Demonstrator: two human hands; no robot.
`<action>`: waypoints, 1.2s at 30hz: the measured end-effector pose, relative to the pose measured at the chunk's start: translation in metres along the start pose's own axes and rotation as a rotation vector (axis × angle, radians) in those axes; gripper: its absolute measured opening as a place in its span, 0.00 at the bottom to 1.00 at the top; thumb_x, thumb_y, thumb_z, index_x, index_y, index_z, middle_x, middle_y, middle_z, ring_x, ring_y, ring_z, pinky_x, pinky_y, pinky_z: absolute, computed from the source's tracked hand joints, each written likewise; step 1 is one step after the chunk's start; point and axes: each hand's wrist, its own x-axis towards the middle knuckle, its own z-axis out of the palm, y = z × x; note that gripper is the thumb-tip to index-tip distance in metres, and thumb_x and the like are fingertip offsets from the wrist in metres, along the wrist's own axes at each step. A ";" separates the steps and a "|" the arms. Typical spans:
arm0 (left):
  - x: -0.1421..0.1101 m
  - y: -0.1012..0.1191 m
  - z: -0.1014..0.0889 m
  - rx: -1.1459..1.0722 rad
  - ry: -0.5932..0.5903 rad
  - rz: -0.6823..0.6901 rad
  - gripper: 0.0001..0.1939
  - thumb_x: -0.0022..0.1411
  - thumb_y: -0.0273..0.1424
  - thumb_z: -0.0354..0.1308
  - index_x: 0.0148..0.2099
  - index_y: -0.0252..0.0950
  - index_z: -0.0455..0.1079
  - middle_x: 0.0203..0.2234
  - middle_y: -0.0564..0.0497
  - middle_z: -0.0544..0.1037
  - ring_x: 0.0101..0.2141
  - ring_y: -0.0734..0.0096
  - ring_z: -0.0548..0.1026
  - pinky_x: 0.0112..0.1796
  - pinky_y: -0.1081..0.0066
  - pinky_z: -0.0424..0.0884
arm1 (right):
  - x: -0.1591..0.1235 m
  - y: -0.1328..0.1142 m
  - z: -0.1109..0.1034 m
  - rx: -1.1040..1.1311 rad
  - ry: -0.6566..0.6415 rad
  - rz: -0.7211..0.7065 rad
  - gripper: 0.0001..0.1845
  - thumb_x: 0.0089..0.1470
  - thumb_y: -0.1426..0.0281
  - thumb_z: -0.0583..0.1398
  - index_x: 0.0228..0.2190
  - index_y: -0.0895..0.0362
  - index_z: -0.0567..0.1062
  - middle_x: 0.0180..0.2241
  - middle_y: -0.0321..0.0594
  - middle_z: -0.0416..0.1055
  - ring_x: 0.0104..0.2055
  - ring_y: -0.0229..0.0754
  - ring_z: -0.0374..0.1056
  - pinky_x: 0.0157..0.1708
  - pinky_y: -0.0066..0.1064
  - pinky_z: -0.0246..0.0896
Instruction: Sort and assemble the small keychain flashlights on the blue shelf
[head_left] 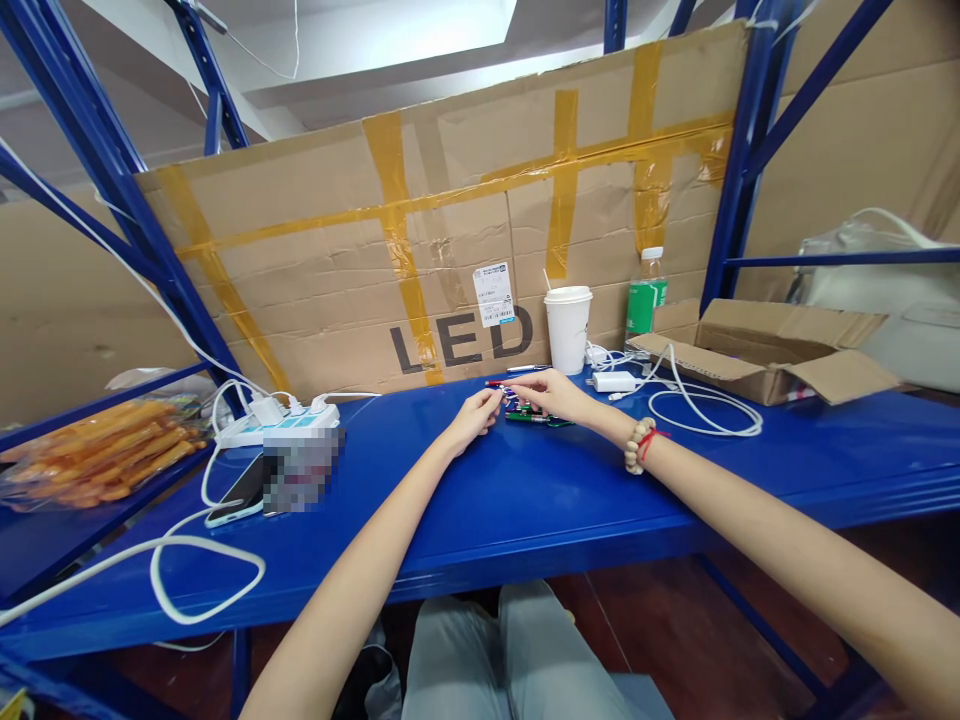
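My left hand (475,417) is closed, its thumb and fingers pinched together above the blue tabletop. Close against it, my right hand (553,393) reaches in with its fingertips also pinched. Whatever they grip is too small and covered to make out. A short red, slim piece (494,383) shows at the fingertips. Under the right hand lies a green pen-like stick (526,417), with small dark and coloured pieces partly hidden around it. Just behind the hands rests a slim silvery pen-like thing (528,368).
A lidded white cup (568,330), a green-labelled bottle (646,300) and white cables with an adapter (613,382) stand or lie behind. At right is an open cardboard box (761,350). A power strip (281,428) and phone (241,492) lie left. Cardboard (330,290) walls the back.
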 end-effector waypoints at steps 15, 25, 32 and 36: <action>-0.004 0.011 0.004 -0.042 0.040 -0.069 0.08 0.59 0.33 0.45 0.32 0.34 0.61 0.20 0.57 0.61 0.14 0.86 0.52 0.14 0.83 0.44 | -0.004 0.001 0.002 -0.351 -0.070 -0.164 0.18 0.58 0.62 0.52 0.45 0.56 0.74 0.40 0.43 0.75 0.38 0.44 0.69 0.35 0.30 0.60; -0.002 0.006 0.001 -0.059 0.020 -0.057 0.09 0.59 0.32 0.43 0.30 0.34 0.60 0.19 0.57 0.62 0.14 0.86 0.53 0.14 0.82 0.44 | -0.003 -0.001 0.012 -0.039 -0.085 -0.038 0.24 0.56 0.56 0.50 0.39 0.61 0.76 0.27 0.40 0.72 0.20 0.34 0.62 0.18 0.25 0.58; -0.002 0.002 -0.002 -0.036 -0.001 -0.067 0.16 0.60 0.42 0.45 0.32 0.34 0.61 0.20 0.56 0.63 0.14 0.86 0.54 0.15 0.81 0.46 | -0.005 -0.007 0.016 0.014 -0.032 0.023 0.27 0.53 0.57 0.53 0.48 0.62 0.72 0.28 0.42 0.73 0.20 0.35 0.61 0.14 0.25 0.58; -0.003 -0.001 -0.003 -0.033 -0.021 -0.023 0.16 0.60 0.44 0.46 0.33 0.35 0.59 0.20 0.58 0.63 0.15 0.86 0.53 0.16 0.81 0.45 | -0.004 -0.003 0.017 -0.056 0.045 -0.015 0.25 0.54 0.60 0.54 0.49 0.61 0.72 0.34 0.46 0.74 0.23 0.37 0.63 0.15 0.26 0.60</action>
